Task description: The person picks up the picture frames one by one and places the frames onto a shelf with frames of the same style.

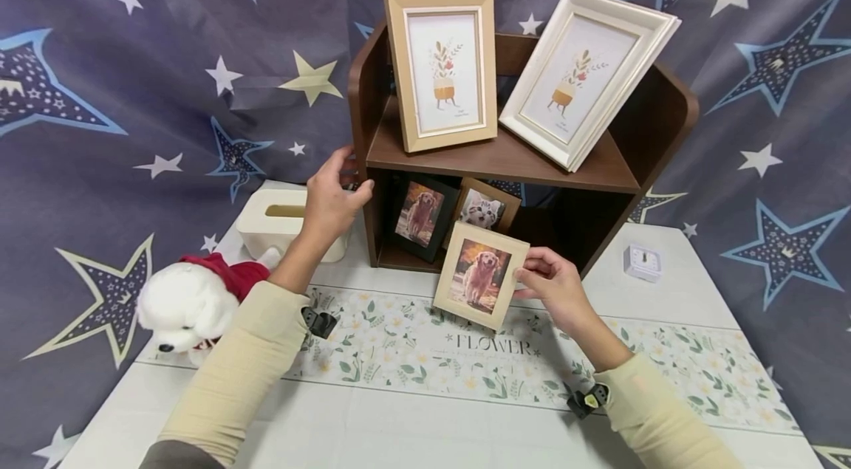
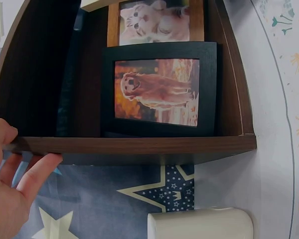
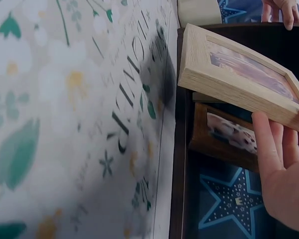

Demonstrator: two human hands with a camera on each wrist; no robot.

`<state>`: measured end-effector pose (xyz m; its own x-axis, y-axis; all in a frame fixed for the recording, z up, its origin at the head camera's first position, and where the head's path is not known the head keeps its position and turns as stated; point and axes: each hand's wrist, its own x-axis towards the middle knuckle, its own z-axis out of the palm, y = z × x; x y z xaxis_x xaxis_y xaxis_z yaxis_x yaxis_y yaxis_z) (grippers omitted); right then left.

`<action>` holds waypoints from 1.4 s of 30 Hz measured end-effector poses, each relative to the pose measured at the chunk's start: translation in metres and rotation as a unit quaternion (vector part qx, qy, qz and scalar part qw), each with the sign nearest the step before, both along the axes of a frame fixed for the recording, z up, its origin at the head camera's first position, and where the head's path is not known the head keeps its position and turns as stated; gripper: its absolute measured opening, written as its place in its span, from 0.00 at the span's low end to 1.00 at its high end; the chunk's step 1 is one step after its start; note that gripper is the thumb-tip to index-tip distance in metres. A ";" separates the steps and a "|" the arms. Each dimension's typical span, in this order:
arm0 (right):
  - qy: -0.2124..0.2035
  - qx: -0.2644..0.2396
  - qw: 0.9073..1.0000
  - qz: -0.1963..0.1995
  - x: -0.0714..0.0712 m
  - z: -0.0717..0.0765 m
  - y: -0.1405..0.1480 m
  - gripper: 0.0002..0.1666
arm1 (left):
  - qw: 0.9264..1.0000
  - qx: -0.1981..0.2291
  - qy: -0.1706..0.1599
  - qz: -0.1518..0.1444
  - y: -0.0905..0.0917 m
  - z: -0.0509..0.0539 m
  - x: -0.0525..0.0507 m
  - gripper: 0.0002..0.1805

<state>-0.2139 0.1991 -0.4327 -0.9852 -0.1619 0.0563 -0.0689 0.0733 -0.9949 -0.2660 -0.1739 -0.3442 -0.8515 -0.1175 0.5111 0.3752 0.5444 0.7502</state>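
My right hand (image 1: 555, 288) pinches the right edge of a light wood picture frame (image 1: 454, 301) with a golden retriever photo, held before the lower shelf. In the right wrist view the fingers (image 3: 266, 142) lie under that frame's edge. My left hand (image 1: 332, 199) grips the left side panel of a dark brown shelf (image 1: 432, 168), thumb on the inner side and fingers outside. On the lower level stand a black picture frame (image 2: 159, 50) with a dog photo and a brown picture frame (image 1: 509, 212) with a kitten photo, partly hidden behind the light one.
A tan picture frame (image 1: 442, 142) and a white picture frame (image 1: 532, 140) stand on the shelf's upper level. Left of the shelf are a cream tissue box (image 1: 266, 221) and a white plush dog (image 1: 182, 299). A small clock (image 1: 642, 263) sits at the right. A floral runner (image 1: 385, 343) crosses the table.
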 end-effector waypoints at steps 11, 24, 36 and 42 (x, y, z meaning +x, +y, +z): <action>-0.007 0.010 1.000 -0.023 0.000 0.001 0.018 0.13 | 1.000 -0.003 0.005 -0.001 0.001 0.000 0.000 0.31; -0.010 0.011 0.999 -0.036 -0.002 -0.001 0.023 0.14 | 1.000 -0.003 -0.003 0.000 0.000 -0.001 0.001 0.32; -0.014 0.005 0.999 -0.049 -0.002 -0.002 0.023 0.14 | 1.000 -0.005 0.003 0.000 0.001 0.000 0.001 0.32; -0.007 0.007 0.998 -0.055 -0.003 -0.001 0.027 0.14 | 1.000 -0.004 0.002 -0.001 0.001 0.000 0.001 0.32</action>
